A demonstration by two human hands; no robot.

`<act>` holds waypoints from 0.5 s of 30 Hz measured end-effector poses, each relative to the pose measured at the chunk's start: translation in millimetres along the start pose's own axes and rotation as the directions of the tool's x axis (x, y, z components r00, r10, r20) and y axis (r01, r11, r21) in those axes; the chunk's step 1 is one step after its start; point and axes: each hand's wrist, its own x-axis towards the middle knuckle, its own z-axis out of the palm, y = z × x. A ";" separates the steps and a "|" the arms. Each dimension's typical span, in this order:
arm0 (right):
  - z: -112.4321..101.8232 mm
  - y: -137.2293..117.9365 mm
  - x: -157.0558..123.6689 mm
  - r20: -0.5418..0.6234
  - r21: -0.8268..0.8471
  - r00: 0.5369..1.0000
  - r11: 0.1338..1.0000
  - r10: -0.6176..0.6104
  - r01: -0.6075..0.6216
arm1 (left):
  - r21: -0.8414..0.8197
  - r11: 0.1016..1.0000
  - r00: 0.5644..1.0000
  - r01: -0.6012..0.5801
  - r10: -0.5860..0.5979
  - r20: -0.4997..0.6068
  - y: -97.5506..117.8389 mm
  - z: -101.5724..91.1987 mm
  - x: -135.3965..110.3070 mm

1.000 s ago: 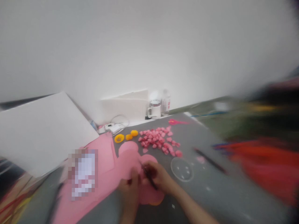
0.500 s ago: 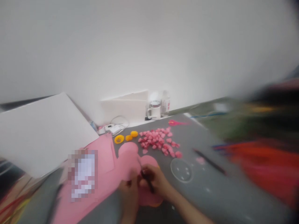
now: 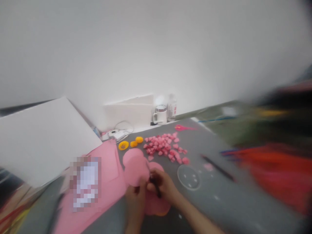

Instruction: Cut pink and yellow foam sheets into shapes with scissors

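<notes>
My left hand [image 3: 135, 198] is closed on the lower edge of a round pink paper piece [image 3: 136, 170], fingers pinched. Against that piece's right edge, my right hand [image 3: 162, 183] grips black-handled scissors [image 3: 157, 188]; their thin blades lie along the paper and are blurred. Other pink paper rounds [image 3: 133, 154] lie on the table behind and below my hands. A bit of yellow shows under the nearest one.
Pink paper sheets [image 3: 109, 162] lie left, beside a white board [image 3: 46, 139]. Small pink pieces [image 3: 162, 144] and yellow items [image 3: 123, 145] are at the back, near a mug [image 3: 161, 114]. A clear disc [image 3: 188, 177], a dark pen-like stick [image 3: 218, 167] and a red bag [image 3: 278, 172] are right.
The held pink paper has shifted in my hands, its rounded edge now showing apart from the sheets on the left. Both hands stay closed in nearly the same spot.
</notes>
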 end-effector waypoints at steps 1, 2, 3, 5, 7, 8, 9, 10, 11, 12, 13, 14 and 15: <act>-0.3 -1.6 0.3 0.009 0.012 1.000 1.000 0.000 -0.001 | -0.003 1.000 1.000 -0.013 0.013 0.022 -1.2 0.3 0.3; -0.5 -2.9 0.5 0.019 0.019 1.000 1.000 0.005 -0.005 | -0.007 1.000 0.999 -0.025 0.026 0.047 -2.9 0.6 0.7; -0.5 -3.7 0.5 0.026 0.023 1.000 1.000 0.010 -0.010 | -0.008 0.999 0.997 -0.035 0.035 0.064 -4.8 0.9 1.2; -0.4 -3.8 0.2 0.029 0.028 1.000 1.000 0.012 -0.012 | 0.002 0.999 0.998 -0.043 0.043 0.056 -8.7 1.6 1.9; -0.4 -2.3 -0.2 0.036 0.033 0.999 0.999 0.011 -0.012 | 0.013 0.999 0.997 -0.043 0.042 0.058 -10.9 2.2 2.1; -0.5 -1.3 -0.3 0.038 0.034 0.999 0.999 0.009 -0.010 | 0.012 0.999 0.997 -0.038 0.037 0.061 -11.0 2.4 2.0; -0.6 -0.3 -0.4 0.035 0.031 0.999 0.999 0.007 -0.008 | 0.004 1.000 0.997 -0.031 0.031 0.064 -10.4 2.4 1.7; -0.7 0.6 -0.4 0.027 0.025 1.000 1.000 0.004 -0.005 | -0.008 1.000 0.998 -0.026 0.026 0.062 -9.3 2.4 1.5; -0.9 1.3 -0.3 0.017 0.020 1.000 1.000 0.000 -0.001 | -0.020 1.000 0.998 -0.022 0.023 0.054 -7.8 2.2 1.3; -1.0 1.7 -0.2 0.008 0.018 1.000 1.000 -0.004 0.004 | -0.031 0.999 0.999 -0.020 0.022 0.047 -6.2 1.9 1.1; -1.1 1.9 -0.1 0.002 0.018 1.000 1.000 -0.007 0.007 | -0.039 0.999 0.999 -0.019 0.020 0.039 -4.9 1.5 1.1; -1.1 1.9 0.1 -0.001 0.020 1.000 1.000 -0.008 0.008 | -0.043 0.999 0.999 -0.016 0.017 0.034 -3.9 1.2 1.2; -1.1 2.0 0.3 0.000 0.020 1.000 1.000 -0.011 0.011 | -0.046 0.999 0.999 -0.011 0.013 0.033 -3.6 0.9 1.4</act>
